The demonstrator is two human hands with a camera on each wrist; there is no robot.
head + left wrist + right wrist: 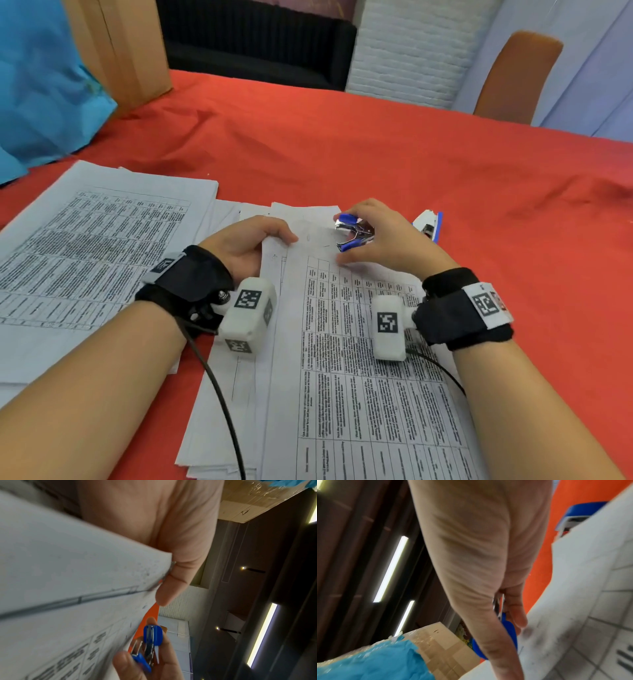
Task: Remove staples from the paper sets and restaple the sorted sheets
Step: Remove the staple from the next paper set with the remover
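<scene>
The stapled set of white printed sheets point(346, 342) lies on the red tablecloth point(411, 144), its top corner pinched by the left hand point(245, 245); just right, the right hand point(387, 240) grips the blue-handled metal staple remover point(352, 231), claws pointing leftward at that corner

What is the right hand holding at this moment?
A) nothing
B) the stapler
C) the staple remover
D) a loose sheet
C: the right hand grips the blue and chrome staple remover over the paper set, while the stapler lies apart on the tablecloth behind it.
</scene>
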